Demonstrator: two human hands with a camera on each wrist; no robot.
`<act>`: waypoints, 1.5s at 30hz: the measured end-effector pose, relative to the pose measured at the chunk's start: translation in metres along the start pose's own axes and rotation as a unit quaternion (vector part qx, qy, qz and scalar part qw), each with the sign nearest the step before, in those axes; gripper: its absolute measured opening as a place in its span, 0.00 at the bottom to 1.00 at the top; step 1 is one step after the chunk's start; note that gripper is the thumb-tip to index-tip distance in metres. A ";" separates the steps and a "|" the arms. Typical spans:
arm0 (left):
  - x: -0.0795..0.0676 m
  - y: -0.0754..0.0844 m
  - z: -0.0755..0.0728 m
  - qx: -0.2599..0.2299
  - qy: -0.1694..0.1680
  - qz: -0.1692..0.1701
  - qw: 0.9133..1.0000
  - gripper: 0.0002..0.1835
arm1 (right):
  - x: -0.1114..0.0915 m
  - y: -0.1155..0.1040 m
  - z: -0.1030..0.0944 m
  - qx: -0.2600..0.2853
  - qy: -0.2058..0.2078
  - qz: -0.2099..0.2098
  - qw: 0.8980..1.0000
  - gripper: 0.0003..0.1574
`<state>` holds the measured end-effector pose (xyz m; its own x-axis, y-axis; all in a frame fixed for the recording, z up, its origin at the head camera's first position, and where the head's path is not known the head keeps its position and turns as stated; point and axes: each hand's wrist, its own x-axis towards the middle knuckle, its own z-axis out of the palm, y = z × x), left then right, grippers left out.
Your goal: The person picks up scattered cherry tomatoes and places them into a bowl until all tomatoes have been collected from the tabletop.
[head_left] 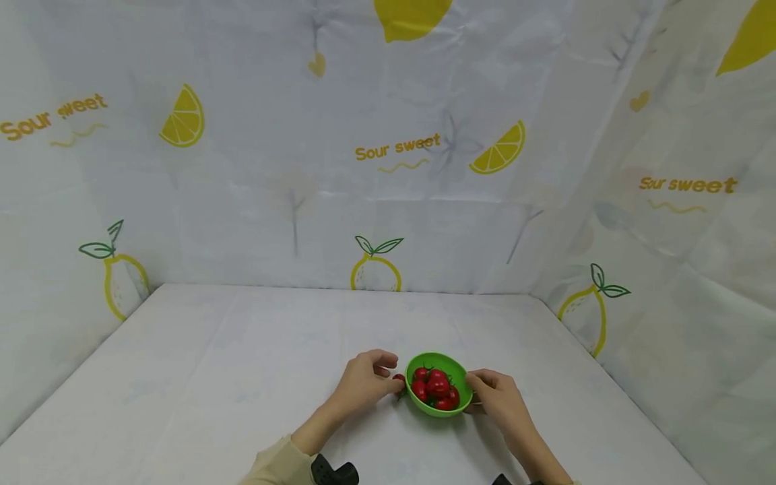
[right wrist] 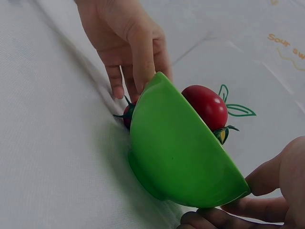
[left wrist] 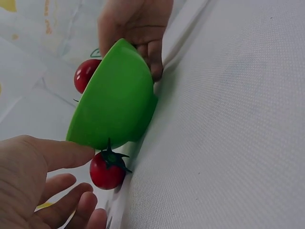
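A small green bowl stands on the white-covered table and holds several red cherry tomatoes with green stems. On its right, my right hand grips the bowl, thumb at the rim and fingers against the underside. One more cherry tomato lies on the cloth against the bowl's left side, its stem turned up. My left hand is right beside that tomato. Its thumb reaches to the gap between bowl and tomato, while the other fingers are spread loosely around the tomato's far side.
The white tablecloth runs back to a white curtain printed with lemons and lettering, which also rises along the right side. Dark wrist straps sit on the forearms.
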<state>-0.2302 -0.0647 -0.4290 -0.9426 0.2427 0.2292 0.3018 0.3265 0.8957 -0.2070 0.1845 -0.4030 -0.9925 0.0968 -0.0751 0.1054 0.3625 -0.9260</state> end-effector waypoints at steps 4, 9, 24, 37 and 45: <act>-0.001 -0.001 0.000 0.005 -0.002 0.009 1.000 0.23 | 0.001 -0.001 0.002 0.002 0.000 -0.002 1.000 0.20; -0.001 -0.004 0.000 0.013 -0.005 0.008 1.000 0.25 | 0.002 -0.001 0.005 0.001 -0.002 -0.003 1.000 0.20; 0.002 -0.006 0.004 0.013 -0.051 0.035 0.998 0.28 | 0.001 0.001 0.002 -0.002 0.004 0.004 1.000 0.20; 0.002 -0.007 0.004 0.028 -0.050 0.024 0.998 0.26 | 0.000 -0.003 0.000 -0.011 0.010 0.011 1.000 0.19; 0.002 -0.008 0.005 0.029 -0.046 0.025 0.998 0.26 | 0.000 -0.003 0.000 -0.010 0.009 0.005 1.000 0.18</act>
<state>-0.2339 -0.0624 -0.4370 -0.9097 0.3428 0.2344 0.3585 0.3631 0.8600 -0.2076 0.1830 -0.4001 -0.9902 0.1169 -0.0766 0.1158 0.3794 -0.9179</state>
